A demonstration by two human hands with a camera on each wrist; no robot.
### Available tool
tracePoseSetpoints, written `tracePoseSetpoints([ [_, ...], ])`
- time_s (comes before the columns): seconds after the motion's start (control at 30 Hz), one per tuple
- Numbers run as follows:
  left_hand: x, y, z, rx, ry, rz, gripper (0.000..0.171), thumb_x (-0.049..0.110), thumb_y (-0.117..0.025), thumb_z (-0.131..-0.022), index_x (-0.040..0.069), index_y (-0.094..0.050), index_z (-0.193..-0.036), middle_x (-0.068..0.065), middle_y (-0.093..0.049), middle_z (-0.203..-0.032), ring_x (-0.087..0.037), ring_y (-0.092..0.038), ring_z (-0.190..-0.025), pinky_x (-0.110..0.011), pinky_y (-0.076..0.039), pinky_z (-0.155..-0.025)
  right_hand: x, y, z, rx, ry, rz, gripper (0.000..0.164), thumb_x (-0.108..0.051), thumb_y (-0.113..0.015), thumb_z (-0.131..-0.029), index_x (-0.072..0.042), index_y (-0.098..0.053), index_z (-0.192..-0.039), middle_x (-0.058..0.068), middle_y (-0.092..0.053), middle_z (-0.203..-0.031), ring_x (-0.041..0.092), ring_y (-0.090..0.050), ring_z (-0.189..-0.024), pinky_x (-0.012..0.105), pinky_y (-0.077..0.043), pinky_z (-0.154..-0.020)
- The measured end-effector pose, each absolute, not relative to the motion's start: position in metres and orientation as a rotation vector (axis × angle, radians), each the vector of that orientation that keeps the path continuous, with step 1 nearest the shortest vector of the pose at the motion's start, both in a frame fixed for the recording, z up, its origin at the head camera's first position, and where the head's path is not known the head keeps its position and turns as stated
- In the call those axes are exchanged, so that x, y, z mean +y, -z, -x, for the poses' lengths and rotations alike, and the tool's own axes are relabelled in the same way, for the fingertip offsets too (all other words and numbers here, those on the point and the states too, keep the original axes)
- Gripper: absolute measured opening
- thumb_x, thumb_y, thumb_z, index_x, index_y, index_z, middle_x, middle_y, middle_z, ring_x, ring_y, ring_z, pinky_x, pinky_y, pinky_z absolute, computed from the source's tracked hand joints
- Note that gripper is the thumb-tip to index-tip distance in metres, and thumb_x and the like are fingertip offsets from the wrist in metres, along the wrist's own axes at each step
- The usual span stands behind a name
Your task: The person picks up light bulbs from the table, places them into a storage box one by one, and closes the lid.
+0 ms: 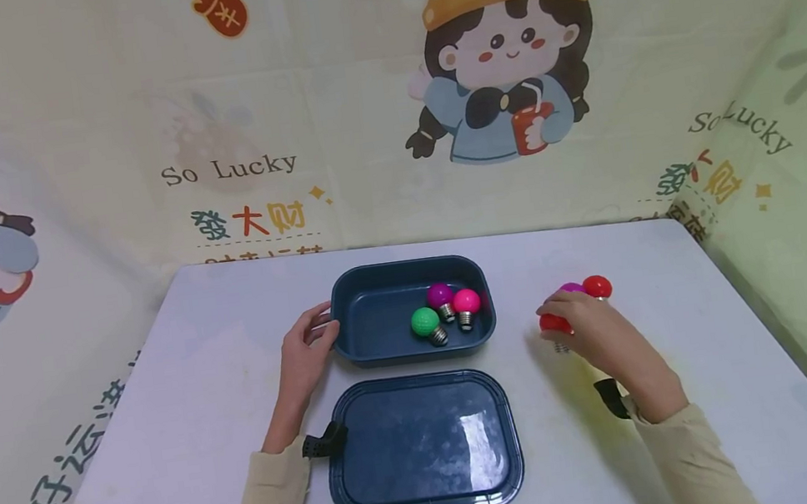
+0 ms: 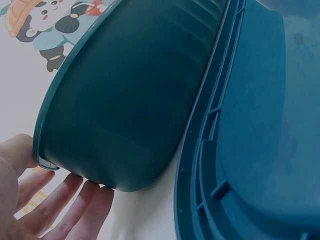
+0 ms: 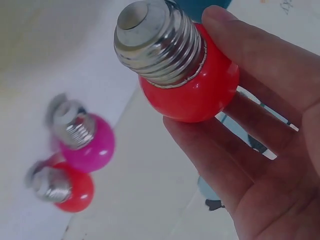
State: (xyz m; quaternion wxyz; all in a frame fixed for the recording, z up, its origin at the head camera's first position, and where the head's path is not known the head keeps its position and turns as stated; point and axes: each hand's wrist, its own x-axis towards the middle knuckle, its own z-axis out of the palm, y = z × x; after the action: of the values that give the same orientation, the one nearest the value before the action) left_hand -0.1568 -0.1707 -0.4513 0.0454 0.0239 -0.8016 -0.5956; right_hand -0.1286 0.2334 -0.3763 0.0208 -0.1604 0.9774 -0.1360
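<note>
A dark blue rectangular container (image 1: 379, 362) stands on the table, with a green bulb (image 1: 425, 322), a purple bulb (image 1: 440, 294) and a pink bulb (image 1: 466, 301) at its right side. My left hand (image 1: 307, 348) holds the container's left end, thumb at the rim and fingertips against the outer wall (image 2: 125, 110). To the right of the container, my right hand (image 1: 602, 328) pinches a red bulb (image 3: 187, 97) by its round globe, metal screw base exposed. Another purple bulb (image 3: 90, 145) and a second red bulb (image 3: 77, 190) lie beyond it, partly hidden by the hand in the head view.
In front of the container a dark blue lid (image 1: 423, 447) lies flat on the white table (image 1: 229, 307). A printed cloth (image 1: 357, 123) hangs behind the table and at both sides. Black straps (image 1: 327, 440) circle both wrists.
</note>
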Motion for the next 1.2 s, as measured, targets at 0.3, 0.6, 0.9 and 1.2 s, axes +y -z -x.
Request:
tracePoseSetpoints([
  [0.3,-0.172,0.453,0.156,-2.448,1.818,-0.068,0.04,0.02,-0.064,-0.098,0.013,-0.058,-0.137,-0.016,-0.062,-0.13,-0.03,-0.062,-0.117,-0.012,-0.051,-0.077,0.216,0.365,0.134,3.054,0.434,0.546,0.043,-0.013,-0.088,-0.074,-0.006,-0.073,-0.114,0.014,-0.07,-0.11,0.033,-0.067,-0.103,0.048,-0.058,-0.084],
  [0.6,-0.172,0.454,0.157,-2.445,1.819,-0.078,0.04,0.02,-0.064,-0.098,0.013,-0.058,-0.137,-0.016,-0.062,-0.129,-0.03,-0.063,-0.116,-0.013,-0.052,-0.076,0.198,0.362,0.138,3.082,0.484,0.603,0.046,-0.013,-0.088,-0.074,-0.006,-0.072,-0.116,0.014,-0.07,-0.113,0.034,-0.065,-0.107,0.046,-0.059,-0.082],
  [0.9,-0.172,0.454,0.158,-2.446,1.821,-0.076,0.04,0.021,-0.064,-0.098,0.013,-0.058,-0.137,-0.016,-0.062,-0.129,-0.03,-0.063,-0.116,-0.013,-0.052,-0.076,0.184,0.361,0.141,3.084,0.543,0.658,0.044,-0.013,-0.085,-0.077,-0.007,-0.071,-0.118,0.011,-0.069,-0.115,0.03,-0.063,-0.108,0.043,-0.059,-0.083],
  [1.2,-0.172,0.454,0.158,-2.447,1.827,-0.078,0.04,0.02,-0.063,-0.098,0.013,-0.058,-0.137,-0.017,-0.062,-0.129,-0.031,-0.063,-0.115,-0.013,-0.052,-0.075,0.172,0.362,0.147,3.093,0.573,0.711,0.042,-0.014,-0.085,-0.079,-0.006,-0.071,-0.118,0.011,-0.068,-0.114,0.028,-0.063,-0.108,0.041,-0.058,-0.084],
])
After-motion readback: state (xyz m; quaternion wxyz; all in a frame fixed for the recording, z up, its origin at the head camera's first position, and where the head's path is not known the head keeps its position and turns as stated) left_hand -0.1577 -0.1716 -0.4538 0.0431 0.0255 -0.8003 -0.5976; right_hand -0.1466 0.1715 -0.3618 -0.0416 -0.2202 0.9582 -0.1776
